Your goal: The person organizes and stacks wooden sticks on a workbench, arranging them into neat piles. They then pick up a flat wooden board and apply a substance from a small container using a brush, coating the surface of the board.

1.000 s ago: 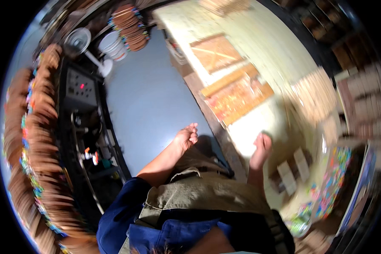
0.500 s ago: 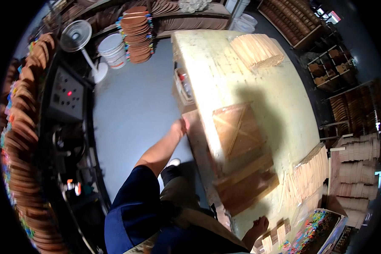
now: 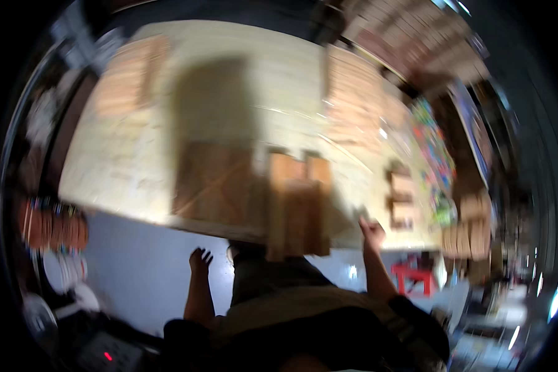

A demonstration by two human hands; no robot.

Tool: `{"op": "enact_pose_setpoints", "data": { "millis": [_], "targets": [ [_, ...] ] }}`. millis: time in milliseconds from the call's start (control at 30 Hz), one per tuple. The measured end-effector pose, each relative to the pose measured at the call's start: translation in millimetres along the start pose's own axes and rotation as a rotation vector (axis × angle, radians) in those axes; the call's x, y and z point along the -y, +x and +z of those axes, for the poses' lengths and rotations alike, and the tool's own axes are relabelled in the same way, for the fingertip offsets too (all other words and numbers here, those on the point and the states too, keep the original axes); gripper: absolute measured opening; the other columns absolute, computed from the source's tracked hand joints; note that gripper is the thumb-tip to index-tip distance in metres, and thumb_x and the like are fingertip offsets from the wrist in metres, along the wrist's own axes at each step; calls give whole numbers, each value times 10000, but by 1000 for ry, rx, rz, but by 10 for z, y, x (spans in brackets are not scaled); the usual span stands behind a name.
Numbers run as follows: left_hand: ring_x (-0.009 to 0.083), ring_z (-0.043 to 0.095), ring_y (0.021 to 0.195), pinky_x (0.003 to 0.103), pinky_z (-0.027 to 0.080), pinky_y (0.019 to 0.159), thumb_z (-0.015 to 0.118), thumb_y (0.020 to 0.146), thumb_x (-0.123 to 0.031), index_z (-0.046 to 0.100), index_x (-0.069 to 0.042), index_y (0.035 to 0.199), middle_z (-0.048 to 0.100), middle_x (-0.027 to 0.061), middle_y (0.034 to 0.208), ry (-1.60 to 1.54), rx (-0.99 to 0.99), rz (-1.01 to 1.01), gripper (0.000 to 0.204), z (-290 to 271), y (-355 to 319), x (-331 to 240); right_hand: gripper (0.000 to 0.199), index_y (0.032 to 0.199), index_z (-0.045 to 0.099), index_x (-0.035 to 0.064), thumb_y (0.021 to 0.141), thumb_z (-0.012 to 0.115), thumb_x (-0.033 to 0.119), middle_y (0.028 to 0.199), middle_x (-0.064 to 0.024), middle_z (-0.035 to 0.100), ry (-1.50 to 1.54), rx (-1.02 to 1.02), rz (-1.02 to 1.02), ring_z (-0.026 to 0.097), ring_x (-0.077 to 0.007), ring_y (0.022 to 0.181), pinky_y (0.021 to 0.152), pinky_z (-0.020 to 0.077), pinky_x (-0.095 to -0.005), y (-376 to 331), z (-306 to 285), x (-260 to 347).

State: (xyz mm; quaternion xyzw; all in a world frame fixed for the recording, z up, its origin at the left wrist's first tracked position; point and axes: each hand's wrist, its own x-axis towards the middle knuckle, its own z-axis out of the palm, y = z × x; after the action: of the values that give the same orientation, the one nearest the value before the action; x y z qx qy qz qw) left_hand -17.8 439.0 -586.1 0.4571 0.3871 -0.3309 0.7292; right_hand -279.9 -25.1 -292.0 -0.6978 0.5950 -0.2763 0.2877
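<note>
Brown wood at the centre of the clock: a wooden frame [image 3: 301,214] with paler long sides and a darker middle, lying on the yellow counter [image 3: 291,74] and reaching past its near edge. Just beside it toward nine o'clock, a square wooden board [image 3: 208,170], crossed slantwise by a thin strip [image 3: 220,181] and darkened by shadow. Between seven and eight o'clock, off the near edge and against the grey-blue floor [image 3: 136,254], the left hand [image 3: 199,259], fingers a little apart. Toward four o'clock, by the near edge, the right hand [image 3: 372,233], fingers curled inward; too blurred, so cannot tell whether clamped on anything. Near it at three o'clock, two pale wooden blocks [image 3: 403,184]. Between two and three, small many-coloured pieces [image 3: 437,149]. Between one and two, a bundle of pale slats [image 3: 355,96]; at ten, another pale wooden stack [image 3: 127,74]. Below the counter toward four, a red stool [image 3: 413,278]. Close to nine at the rim, a pile of brown discs [image 3: 54,226], with white buckets [image 3: 65,271] just beside it toward eight.
</note>
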Motion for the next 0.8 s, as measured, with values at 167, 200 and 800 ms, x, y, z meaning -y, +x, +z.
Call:
{"op": "enact_pose_setpoints", "data": {
  "millis": [167, 200, 800],
  "targets": [
    [385, 552, 1103, 521, 494, 855, 553, 905, -172, 417, -68, 1350, 523, 178, 1272, 32, 81, -265, 476, -281, -644, 562, 603, 1270, 509, -28, 874, 570, 422, 1369, -260, 447, -690, -24, -581, 375, -380, 1320, 1092, 283, -472, 509, 543, -262],
    [373, 565, 1086, 504, 502, 840, 553, 911, -192, 426, -67, 1337, 538, 173, 1253, 107, 85, -257, 462, -285, -759, 539, 642, 1305, 451, -45, 875, 570, 417, 1395, -270, 404, -667, 19, -594, 343, -390, 1336, 1097, 267, -488, 592, 657, -213],
    [176, 580, 919, 338, 495, 800, 509, 986, -258, 547, -64, 1135, 602, 67, 1048, 342, -49, 892, 248, 1850, -2498, 229, 419, 1248, 513, -36, 876, 508, 157, 1328, -185, 499, -281, 276, -1132, 449, -353, 1262, 1061, 358, -455, 933, 765, -132]
  ]
}}
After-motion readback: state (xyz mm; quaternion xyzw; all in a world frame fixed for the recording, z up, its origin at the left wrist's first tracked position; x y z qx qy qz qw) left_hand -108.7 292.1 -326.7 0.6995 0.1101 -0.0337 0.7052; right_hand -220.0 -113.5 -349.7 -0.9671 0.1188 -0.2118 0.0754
